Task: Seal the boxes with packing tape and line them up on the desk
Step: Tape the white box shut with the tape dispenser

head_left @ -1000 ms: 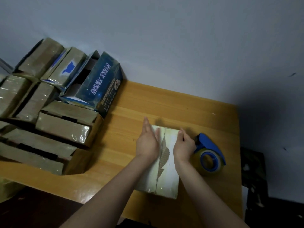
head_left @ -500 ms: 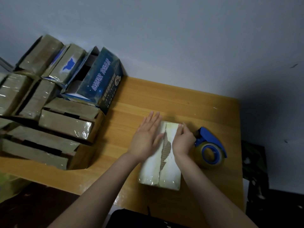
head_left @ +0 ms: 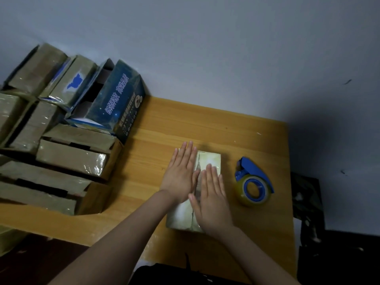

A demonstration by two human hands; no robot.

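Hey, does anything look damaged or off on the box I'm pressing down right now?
Yes. The pale box under your left hand and right hand has a ragged tear along its top middle, brown card showing through. Far left, the dark blue box leans tilted with its top open.

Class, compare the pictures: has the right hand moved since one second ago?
Yes. Judged against the box, the right hand has slid toward the box's near end and now lies flat on it, fingers straight.
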